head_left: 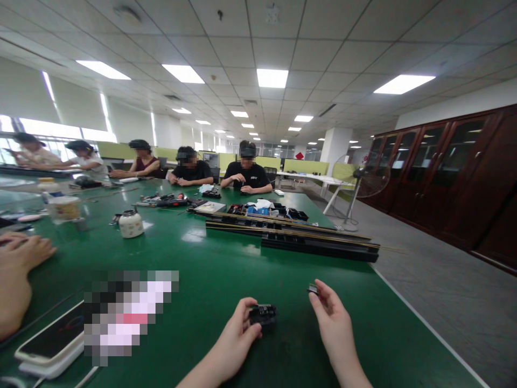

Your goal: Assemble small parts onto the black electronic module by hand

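Note:
My left hand [238, 331] grips a small black plastic housing [264, 316] between thumb and fingers, just above the green table [291, 355]. Details inside the housing are too small to make out. To its right, my right hand [332, 318] pinches a small dark rectangular part with a light metallic face [312, 289] between thumb and fingertips. The two pieces are apart from each other. Both hands are near the front of the table, toward its right side.
Long black rails [319, 252] with thin brass-coloured rods lie across the table ahead. A phone [52, 331] lies front left, near another person's hand [28, 250]. A white jar [131, 224] and a power tool [173, 202] stand farther back. Several people sit beyond.

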Tool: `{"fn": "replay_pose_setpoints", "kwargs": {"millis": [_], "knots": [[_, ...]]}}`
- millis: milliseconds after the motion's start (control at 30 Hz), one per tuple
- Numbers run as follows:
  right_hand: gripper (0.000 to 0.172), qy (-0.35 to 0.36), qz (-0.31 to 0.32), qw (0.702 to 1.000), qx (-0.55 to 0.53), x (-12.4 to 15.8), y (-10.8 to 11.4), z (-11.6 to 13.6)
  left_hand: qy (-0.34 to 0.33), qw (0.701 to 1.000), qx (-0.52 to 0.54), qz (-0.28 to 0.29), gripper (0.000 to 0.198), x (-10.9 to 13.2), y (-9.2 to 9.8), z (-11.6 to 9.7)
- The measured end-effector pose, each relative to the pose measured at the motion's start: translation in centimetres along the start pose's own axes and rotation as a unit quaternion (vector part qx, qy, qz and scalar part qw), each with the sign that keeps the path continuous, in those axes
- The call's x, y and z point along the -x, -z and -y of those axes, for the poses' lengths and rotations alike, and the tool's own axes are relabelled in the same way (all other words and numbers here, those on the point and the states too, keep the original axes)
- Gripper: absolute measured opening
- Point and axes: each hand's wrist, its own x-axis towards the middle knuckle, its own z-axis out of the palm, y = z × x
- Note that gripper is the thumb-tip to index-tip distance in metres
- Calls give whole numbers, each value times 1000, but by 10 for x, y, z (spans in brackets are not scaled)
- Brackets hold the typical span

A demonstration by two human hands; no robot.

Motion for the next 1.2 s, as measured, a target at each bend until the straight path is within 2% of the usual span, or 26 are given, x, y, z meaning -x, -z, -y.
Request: {"fn": "replay_pose_setpoints", "kwargs": {"millis": [300, 400, 567, 667, 867, 1033, 1200], "knots": [[46, 22, -42, 999, 22, -3, 10, 5, -9, 1000, 1, 6, 34, 0, 1, 2], [42, 16, 5, 999, 33, 0, 6, 6, -11, 1000, 3, 3, 34, 1, 2, 2], [30, 6, 173, 982, 71, 17, -10, 11, -15, 1000, 1, 6, 34, 0, 1, 3], [24, 28, 224, 970, 91, 32, -22, 17, -12, 1000, 2, 9, 33, -1, 0, 5], [20, 41, 262, 962, 65, 48, -30, 33, -15, 1000, 8, 20, 30, -1, 0, 5], [18, 70, 244, 961, 108, 45, -30, 23, -21, 999, 14, 25, 31, -2, 1, 9], [15, 80, 292, 939, 163, 42, -30, 18, -16, 1000, 12, 20, 30, -3, 2, 13]]}}
